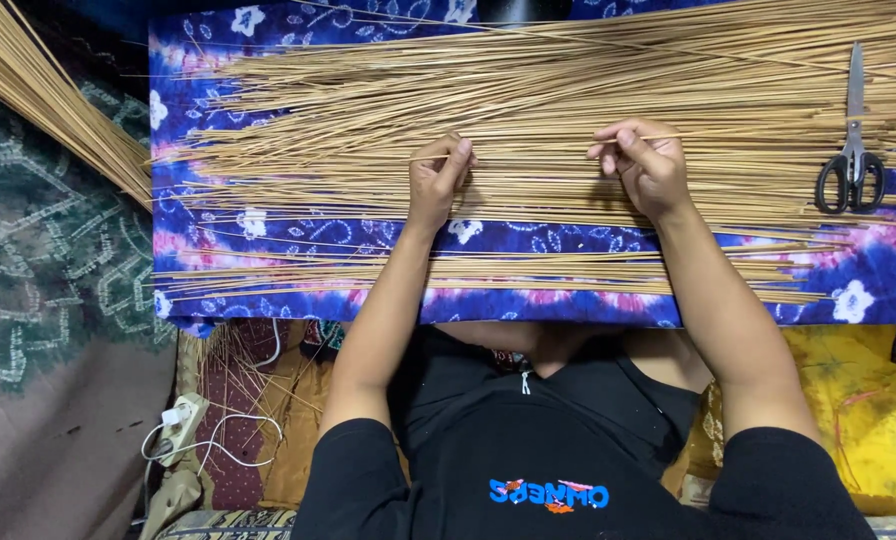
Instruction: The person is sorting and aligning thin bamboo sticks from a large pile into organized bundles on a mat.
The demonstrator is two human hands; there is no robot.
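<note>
both hands rested on the spread of thin straw sticks (528, 110) over the blue patterned cloth (298, 230). left hand (436, 178) and right hand (646, 160) each pinched one stick; sticks ran crosswise, left to right. scissors (852, 150) lay well right.

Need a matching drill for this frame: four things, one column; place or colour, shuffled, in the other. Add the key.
1. scissors
2. power strip
3. left hand
4. cloth

a. bottom left, white cable plugged in
b. blue and purple, flower print
c. far right, lying on the sticks
d. fingers pinching a stick, left of the right hand

Pairs: 1-c, 2-a, 3-d, 4-b
</note>
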